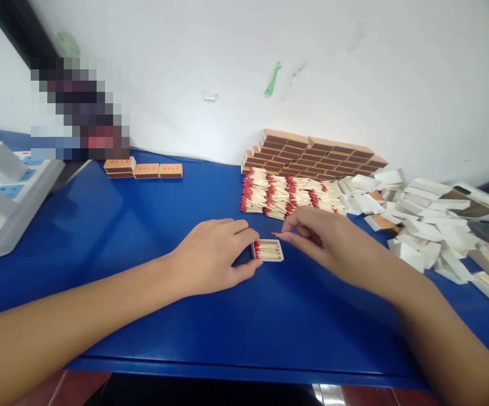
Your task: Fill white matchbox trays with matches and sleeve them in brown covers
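A small white matchbox tray (269, 260) lies on the blue table, partly filled with red-headed matches (270, 248). My left hand (221, 254) grips its left end between thumb and fingers. Just above the tray's right end, my right hand (312, 234) pinches a match (275, 234) with its red head pointing left; whether there is more than one cannot be made out. Behind my right hand lie several rows of loose matches (276, 192), their red heads toward the left.
Closed matchboxes (312, 152) are stacked like bricks against the wall. Several more boxes (146, 170) stand at the back left. Empty white trays (422, 220) form a heap on the right. A white and blue plastic object (20, 197) occupies the left edge.
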The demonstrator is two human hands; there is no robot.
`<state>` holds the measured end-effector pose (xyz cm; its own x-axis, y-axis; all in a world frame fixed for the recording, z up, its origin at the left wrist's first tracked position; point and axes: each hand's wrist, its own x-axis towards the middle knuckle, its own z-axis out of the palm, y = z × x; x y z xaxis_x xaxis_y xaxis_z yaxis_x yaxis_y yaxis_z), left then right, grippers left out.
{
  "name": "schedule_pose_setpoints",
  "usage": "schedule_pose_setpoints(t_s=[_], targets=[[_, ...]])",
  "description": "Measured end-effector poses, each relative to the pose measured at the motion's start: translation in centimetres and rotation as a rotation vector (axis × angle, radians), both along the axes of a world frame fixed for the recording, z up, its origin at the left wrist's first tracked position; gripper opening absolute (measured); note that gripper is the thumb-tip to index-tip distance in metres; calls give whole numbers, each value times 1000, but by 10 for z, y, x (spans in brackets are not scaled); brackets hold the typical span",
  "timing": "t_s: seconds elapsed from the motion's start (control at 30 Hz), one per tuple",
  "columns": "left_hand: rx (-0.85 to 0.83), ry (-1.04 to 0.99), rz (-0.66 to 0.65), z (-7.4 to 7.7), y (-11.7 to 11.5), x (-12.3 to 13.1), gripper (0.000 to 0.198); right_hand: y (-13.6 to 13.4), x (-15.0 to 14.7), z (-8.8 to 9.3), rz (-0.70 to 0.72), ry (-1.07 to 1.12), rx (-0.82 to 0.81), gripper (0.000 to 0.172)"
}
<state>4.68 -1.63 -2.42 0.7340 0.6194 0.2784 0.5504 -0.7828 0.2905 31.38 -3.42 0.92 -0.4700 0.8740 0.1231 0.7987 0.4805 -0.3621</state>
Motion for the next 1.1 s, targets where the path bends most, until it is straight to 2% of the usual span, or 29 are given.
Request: schedule_pose_setpoints(t_s=[0.2,0.5,0.73,0.9,1.1], targets=[[-3,-16,2,1,0,0,25,-10,-16,-8,99,-46,28,16],[15,-1,3,-1,0,0,24,-10,-23,-12,114,-10,-32,14],[13,12,-2,-1,-1,0,27,-5,-11,-2,48,-39,-13,16],[-2,25,-2,1,0,-1,28,0,1,2,32,-68,-81,19],[-3,13,0,0,0,0,28,-2,3,2,22,-51,-134,25]])
